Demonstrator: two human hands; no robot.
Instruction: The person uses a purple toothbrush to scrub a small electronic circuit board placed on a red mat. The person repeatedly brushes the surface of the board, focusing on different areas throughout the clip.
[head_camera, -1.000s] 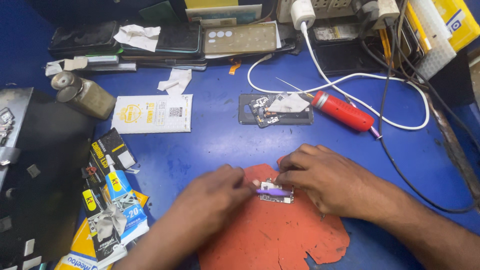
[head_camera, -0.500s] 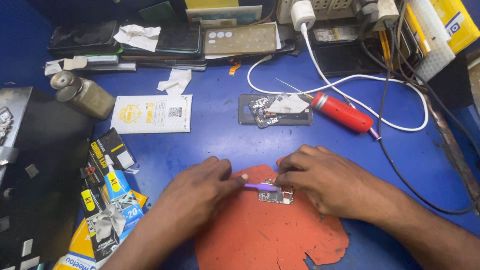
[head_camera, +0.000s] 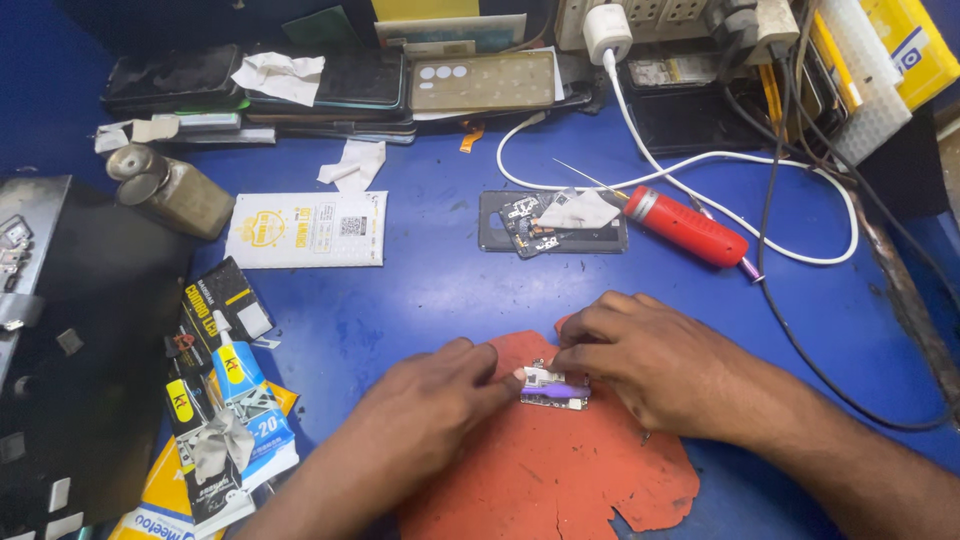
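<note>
Our left hand (head_camera: 430, 405) and right hand (head_camera: 650, 365) pinch the small circuit board (head_camera: 553, 388) with pressed fingers; squeezing harder could crack it.

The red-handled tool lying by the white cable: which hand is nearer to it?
Right. The right hand lies just below the red-handled tool, on the orange mat; the left hand sits farther off, down and to the left.

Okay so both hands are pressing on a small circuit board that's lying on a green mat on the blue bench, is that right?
Not quite: the mat is red-orange, not green, as the head view shows. The rest holds: the left hand and right hand both press on the small circuit board, which lies on that mat on the blue bench.
</note>
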